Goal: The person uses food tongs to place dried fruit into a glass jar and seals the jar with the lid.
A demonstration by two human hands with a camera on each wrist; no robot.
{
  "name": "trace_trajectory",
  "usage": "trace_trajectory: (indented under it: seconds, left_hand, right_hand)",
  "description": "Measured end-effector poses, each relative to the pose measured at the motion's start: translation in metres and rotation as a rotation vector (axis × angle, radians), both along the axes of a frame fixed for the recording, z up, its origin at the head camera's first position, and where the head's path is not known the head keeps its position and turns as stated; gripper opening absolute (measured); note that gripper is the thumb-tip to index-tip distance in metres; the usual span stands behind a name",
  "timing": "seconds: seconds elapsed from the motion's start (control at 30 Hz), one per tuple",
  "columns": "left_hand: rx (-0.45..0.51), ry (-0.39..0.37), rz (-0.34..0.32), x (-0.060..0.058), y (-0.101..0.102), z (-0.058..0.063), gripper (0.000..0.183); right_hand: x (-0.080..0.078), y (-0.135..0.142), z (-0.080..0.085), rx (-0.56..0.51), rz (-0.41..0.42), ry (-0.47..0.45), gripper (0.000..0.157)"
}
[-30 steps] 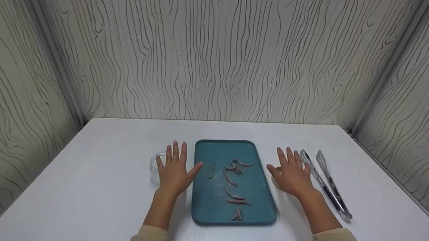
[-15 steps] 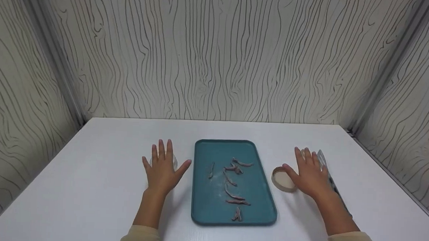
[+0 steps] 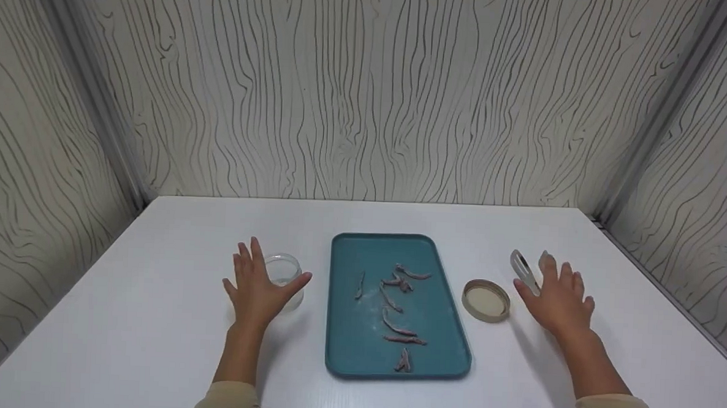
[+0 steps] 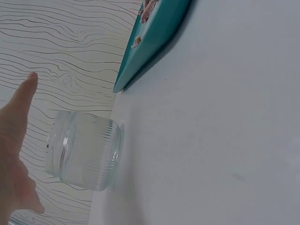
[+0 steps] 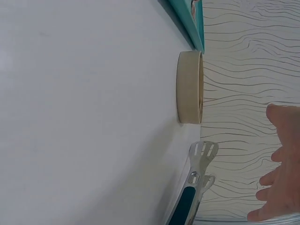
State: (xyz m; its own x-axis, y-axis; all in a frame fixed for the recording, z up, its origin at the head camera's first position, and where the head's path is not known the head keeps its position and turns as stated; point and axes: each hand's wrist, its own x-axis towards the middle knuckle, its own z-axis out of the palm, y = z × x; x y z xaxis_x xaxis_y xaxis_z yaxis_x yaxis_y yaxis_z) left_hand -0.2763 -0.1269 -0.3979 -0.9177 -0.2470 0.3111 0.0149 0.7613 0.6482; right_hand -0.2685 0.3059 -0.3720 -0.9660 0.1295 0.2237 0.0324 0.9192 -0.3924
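Observation:
My left hand (image 3: 258,294), fingers spread and thumb held wide, hovers beside a clear glass jar (image 3: 282,269). A gap shows between that hand and the upright jar (image 4: 84,150) in the left wrist view. Over the metal tongs (image 3: 525,272), my right hand (image 3: 558,303) is spread and holds nothing; it covers most of them in the head view. The right wrist view shows the slotted tong heads (image 5: 202,157) below the fingers. To that hand's left lies a round, beige, shallow lid (image 3: 486,301), its hollow side up.
Between the hands lies a teal rectangular tray (image 3: 357,351) with a low rim. Several thin, wrinkled, reddish-brown strips (image 3: 399,331) are scattered on it, their kind unclear. The white table (image 3: 125,316) meets wood-patterned panels (image 3: 368,106) at the back and sides.
Both hands have moved outward, away from the tray. The left hand has uncovered more of the jar, and the right hand has uncovered the lid and shifted over the tongs.

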Motion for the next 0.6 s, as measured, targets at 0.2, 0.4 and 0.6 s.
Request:
trace_trajectory:
  seconds: [0.2, 0.4, 0.6]
  left_hand:
    - [0.064, -0.046, 0.009, 0.001, -0.004, -0.006, 0.119]
    - [0.111, -0.056, 0.035, 0.0, -0.006, -0.014, 0.121]
    - [0.177, -0.019, 0.011, -0.003, -0.004, -0.025, 0.114]
  right_hand:
    - [0.001, 0.01, -0.011, -0.053, -0.055, -0.075, 0.092]
    - [0.004, 0.016, -0.019, -0.063, -0.082, -0.103, 0.094]
    - [0.004, 0.02, -0.03, -0.063, -0.137, -0.138, 0.086]
